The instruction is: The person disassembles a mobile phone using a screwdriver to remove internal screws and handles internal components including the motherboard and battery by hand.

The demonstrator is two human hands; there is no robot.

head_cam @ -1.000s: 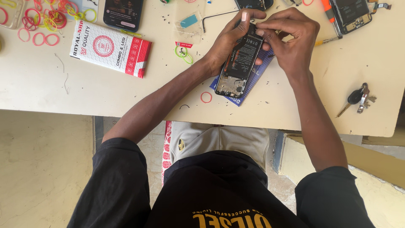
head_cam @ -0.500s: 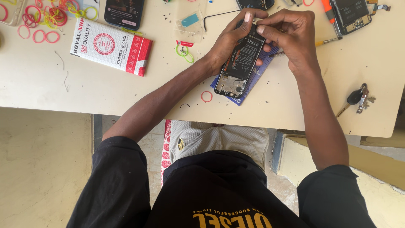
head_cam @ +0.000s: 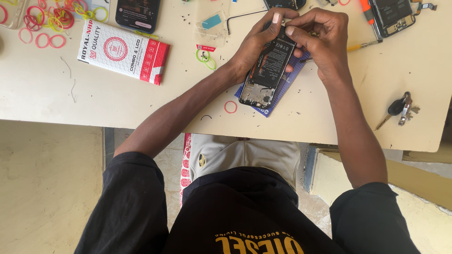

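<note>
Phone [head_cam: 266, 75] back already off, battery and board exposed, nothing refitted. Left hand [head_cam: 256, 44] grips its edge; right hand [head_cam: 318, 40] fingers pressed together at its top end.

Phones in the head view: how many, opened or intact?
4. An opened phone held by the left hand and right hand; an intact phone top left; an opened phone top right; a fourth phone cut off by the top edge, possibly more beyond.

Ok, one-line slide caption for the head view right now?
Left hand and right hand work on an opened phone over a blue mat on the table.
</note>
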